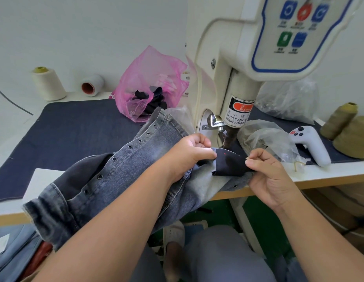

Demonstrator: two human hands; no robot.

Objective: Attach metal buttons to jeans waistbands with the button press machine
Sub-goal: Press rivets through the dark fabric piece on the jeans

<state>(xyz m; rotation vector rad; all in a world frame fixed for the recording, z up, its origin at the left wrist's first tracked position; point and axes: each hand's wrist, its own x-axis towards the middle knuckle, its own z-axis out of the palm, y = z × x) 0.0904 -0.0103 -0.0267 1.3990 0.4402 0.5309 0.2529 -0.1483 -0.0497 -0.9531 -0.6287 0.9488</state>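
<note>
Faded grey jeans (107, 180) with a row of metal eyelets lie over the table's front edge. A dark waistband piece (227, 161) sits under the press head (227, 137) of the cream button press machine (234, 74); a red laser dot shows on it. My left hand (189, 153) grips the fabric at the dark piece's left edge. My right hand (264, 169) holds its right edge and pinches a small brass-coloured item between thumb and forefinger.
A pink plastic bag (152, 82) with dark scraps stands behind the jeans. Clear plastic bags (266, 137) and a white handheld controller (311, 145) lie right of the press. Thread cones (47, 83) stand at back left, olive cones (345, 127) at right. A dark denim mat (75, 127) covers the table.
</note>
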